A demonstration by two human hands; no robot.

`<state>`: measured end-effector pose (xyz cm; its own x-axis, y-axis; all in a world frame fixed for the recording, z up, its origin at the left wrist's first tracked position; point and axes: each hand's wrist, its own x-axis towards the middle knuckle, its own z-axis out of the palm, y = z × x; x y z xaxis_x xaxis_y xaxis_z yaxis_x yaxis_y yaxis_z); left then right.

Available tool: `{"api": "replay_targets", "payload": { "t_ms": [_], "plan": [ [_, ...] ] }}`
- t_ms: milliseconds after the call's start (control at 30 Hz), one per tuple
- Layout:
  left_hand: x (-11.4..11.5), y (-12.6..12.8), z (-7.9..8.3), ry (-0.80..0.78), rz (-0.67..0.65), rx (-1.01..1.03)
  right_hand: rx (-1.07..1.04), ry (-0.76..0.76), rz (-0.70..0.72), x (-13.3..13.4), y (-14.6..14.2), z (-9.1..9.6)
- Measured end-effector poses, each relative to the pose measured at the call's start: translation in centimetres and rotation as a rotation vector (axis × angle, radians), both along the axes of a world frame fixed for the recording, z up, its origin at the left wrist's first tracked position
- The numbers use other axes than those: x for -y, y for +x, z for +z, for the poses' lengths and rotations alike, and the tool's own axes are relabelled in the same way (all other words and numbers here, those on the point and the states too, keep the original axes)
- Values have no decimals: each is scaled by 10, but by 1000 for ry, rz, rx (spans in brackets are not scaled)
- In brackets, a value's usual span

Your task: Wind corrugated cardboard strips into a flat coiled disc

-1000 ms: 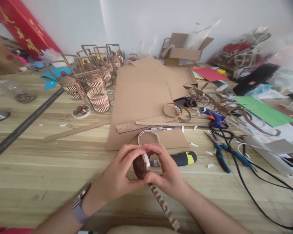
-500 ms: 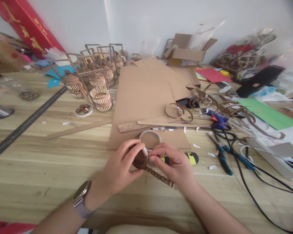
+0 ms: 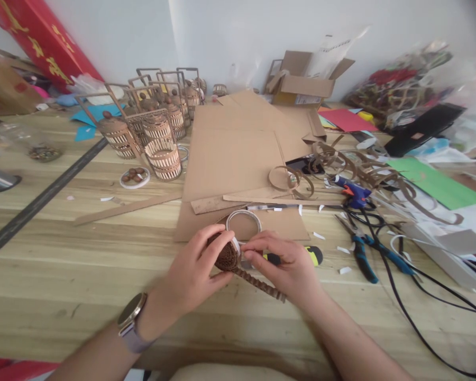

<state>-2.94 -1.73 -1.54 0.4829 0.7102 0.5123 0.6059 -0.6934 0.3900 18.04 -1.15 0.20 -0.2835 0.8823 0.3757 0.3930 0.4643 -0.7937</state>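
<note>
My left hand [image 3: 196,264] is closed around a coil of brown corrugated cardboard strip [image 3: 226,254]. The coil's loose tail [image 3: 262,286] runs down to the right, under my right hand [image 3: 283,262]. A band of white tape [image 3: 235,246] sits on the coil's right edge. There, the thumb and fingertips of my right hand are pinched together, and what lies between them is too small to make out. Just beyond my hands is a ring-shaped roll of tape [image 3: 243,212]. A black and yellow-green handled tool [image 3: 314,255] is partly hidden behind my right hand.
Flat cardboard [image 3: 234,159] covers the table's middle. Small slatted baskets with handles [image 3: 164,159] and a dish of brown beads [image 3: 135,185] stand left. Pliers [image 3: 363,254], a glue gun [image 3: 355,193], black cables and curled brown strips [image 3: 341,159] crowd the right.
Both hands keep nearly the same hold on the coil. My right fingertips have shifted very slightly at its edge, and the whole view has moved a little.
</note>
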Motion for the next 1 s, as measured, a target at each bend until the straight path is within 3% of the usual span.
{"api": "replay_targets", "payload": {
  "t_ms": [133, 400, 1000],
  "plan": [
    [1, 1, 1, 18, 6, -41, 12, -34, -4, 0, 0, -1],
    [-1, 1, -2, 49, 9, -53, 43, 82, -84, 4, -8, -10],
    [1, 2, -2, 1, 12, -49, 97, 164, -81, 6, -11, -11]
  ]
}}
